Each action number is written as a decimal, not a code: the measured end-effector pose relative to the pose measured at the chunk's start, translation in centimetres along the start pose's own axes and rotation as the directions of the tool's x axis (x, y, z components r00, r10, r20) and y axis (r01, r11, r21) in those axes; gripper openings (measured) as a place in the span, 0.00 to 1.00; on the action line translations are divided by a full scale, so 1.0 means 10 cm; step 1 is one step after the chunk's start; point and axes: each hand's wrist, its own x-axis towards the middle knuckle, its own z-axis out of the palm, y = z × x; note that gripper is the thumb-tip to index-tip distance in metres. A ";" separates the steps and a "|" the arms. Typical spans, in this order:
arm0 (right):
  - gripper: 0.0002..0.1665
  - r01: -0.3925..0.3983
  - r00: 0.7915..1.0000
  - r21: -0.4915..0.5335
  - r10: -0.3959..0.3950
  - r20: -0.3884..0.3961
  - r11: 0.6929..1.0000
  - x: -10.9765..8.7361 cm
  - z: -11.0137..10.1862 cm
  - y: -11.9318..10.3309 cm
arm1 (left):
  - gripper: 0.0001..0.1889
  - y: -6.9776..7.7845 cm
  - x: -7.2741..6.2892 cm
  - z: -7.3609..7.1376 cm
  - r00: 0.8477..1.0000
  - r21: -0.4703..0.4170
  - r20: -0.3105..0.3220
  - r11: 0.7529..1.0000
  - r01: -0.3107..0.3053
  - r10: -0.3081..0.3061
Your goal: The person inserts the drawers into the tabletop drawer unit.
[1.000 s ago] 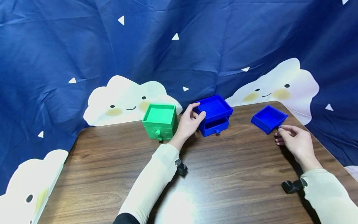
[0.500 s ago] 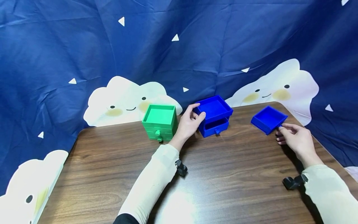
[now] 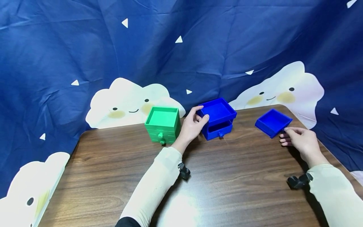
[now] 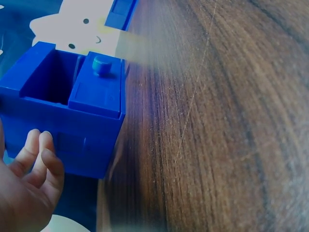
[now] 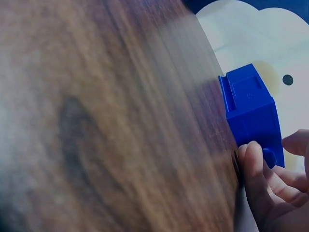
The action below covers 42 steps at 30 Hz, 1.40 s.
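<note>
A blue cabinet (image 3: 217, 118) stands near the back edge of the table, with a tray-like top and a gap above its lower knobbed drawer (image 3: 219, 130). My left hand (image 3: 191, 126) holds its left side, thumb and forefinger at the top rim. In the left wrist view, bent fingers (image 4: 48, 145) lie against the cabinet side. A separate blue drawer (image 3: 273, 122) is near the table's back right corner. My right hand (image 3: 302, 142) grips it at its knob (image 5: 269, 157), which shows between the fingers. Whether the drawer touches the table cannot be told.
A green cabinet (image 3: 163, 124) with knobs stands just left of my left hand. The wooden table (image 3: 227, 176) ends behind the cabinets and right of my right hand. A blue cloth (image 3: 175, 63) with clouds hangs behind.
The right wrist has moved slightly forward while its fingers stay at the blue drawer. The left hand and both cabinets keep their places; the whole view has shifted a little.
</note>
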 end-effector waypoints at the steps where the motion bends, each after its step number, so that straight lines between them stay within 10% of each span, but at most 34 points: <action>1: 0.28 -0.002 1.000 0.013 0.002 0.005 1.000 0.00 -0.01 0.01 | 0.27 0.00 0.00 0.00 1.000 -0.002 0.000 1.000 -0.001 0.001; 9: 0.09 -0.028 1.000 0.164 0.026 0.014 0.986 0.04 -0.05 0.06 | 0.26 0.00 -0.01 0.00 1.000 -0.002 -0.001 1.000 -0.006 0.006; 14: 0.18 -0.043 0.999 0.223 0.036 0.036 0.974 0.06 -0.07 0.07 | 0.26 0.00 -0.01 0.00 1.000 -0.004 0.001 1.000 -0.001 0.001; 19: 0.11 -0.050 0.997 0.171 0.039 0.064 0.984 0.09 -0.09 0.08 | 0.27 0.00 -0.01 -0.01 1.000 -0.006 0.000 1.000 0.001 -0.001; 27: 0.26 -0.055 0.997 0.012 0.054 0.054 0.998 0.12 -0.06 0.07 | 0.27 0.00 -0.01 -0.01 1.000 0.004 0.001 1.000 0.001 -0.001; 31: 0.13 -0.075 0.995 0.136 0.064 0.082 0.988 0.12 -0.07 0.06 | 0.27 0.00 -0.01 -0.01 1.000 0.003 0.000 1.000 -0.007 0.007; 42: 0.22 -0.182 0.982 0.381 0.151 0.110 0.907 0.05 0.01 -0.02 | 0.26 -0.01 0.00 -0.01 1.000 0.003 -0.001 1.000 -0.003 0.003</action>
